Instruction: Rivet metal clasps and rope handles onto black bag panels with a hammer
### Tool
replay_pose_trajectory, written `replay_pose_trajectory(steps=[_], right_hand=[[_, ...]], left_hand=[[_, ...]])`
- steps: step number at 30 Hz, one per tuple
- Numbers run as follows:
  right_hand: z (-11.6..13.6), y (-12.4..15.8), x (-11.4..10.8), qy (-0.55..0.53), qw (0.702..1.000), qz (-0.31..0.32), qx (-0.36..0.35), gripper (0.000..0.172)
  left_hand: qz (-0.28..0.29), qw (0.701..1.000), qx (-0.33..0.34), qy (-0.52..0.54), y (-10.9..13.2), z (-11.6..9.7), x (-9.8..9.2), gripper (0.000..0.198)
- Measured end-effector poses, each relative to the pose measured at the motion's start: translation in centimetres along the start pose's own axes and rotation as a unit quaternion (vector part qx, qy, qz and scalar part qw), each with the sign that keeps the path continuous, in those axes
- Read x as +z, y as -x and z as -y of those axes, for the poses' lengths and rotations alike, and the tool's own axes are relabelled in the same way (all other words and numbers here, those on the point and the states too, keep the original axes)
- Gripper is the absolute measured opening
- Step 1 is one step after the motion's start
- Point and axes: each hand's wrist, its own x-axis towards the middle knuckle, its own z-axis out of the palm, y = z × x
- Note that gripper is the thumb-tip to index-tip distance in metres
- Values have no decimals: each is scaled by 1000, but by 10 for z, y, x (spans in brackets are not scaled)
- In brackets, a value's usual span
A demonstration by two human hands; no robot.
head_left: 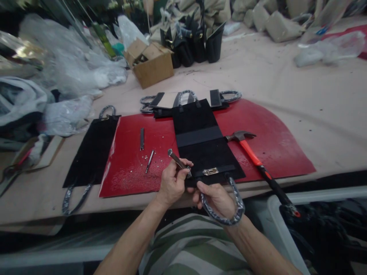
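My left hand [172, 181] is closed round a short metal punch [177, 158], held tilted with its lower end at the corner of a black bag panel [196, 114]. My right hand [216, 196] pinches the panel's near edge, thumb on top. A plastic-wrapped handle [240, 198] on that edge loops over my right hand and wrist. A gold-toned metal clasp plate [210, 171] lies on the panel just beyond my right hand. The fingertips under the panel are hidden.
A claw hammer [249, 152] lies right of the panel on a red mat [275, 133]. A steel rod [149, 161], a dark metal bar [142, 138] and small bits lie left. Another black panel [91, 149] flanks the mat. Behind stand a cardboard box [153, 70] and black bags [197, 46].
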Motion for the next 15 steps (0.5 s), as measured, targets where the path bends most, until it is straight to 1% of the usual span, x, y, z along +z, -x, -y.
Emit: replay_pose_trajectory(steps=[3, 5, 6, 7, 10, 15], right_hand=[[-4, 1, -2, -64, 998, 17, -9, 38], [-5, 4, -4, -120, 993, 18, 16, 26], [-5, 6, -5, -145, 989, 14, 35, 22], [-4, 7, -5, -167, 985, 4, 52, 23], [-1, 10, -5, -199, 975, -31, 91, 34], [-2, 10, -4, -226, 960, -52, 155, 37]], left_hand=[[13, 1000, 24, -15, -3, 4, 0, 15], [25, 999, 39, -24, -3, 8, 1, 14], [30, 998, 45, -28, -3, 9, 1, 14], [31, 998, 52, -33, -2, 10, 2, 14], [32, 996, 68, -50, -1, 11, 3, 14], [35, 992, 90, -80, 4, 12, 5, 15]])
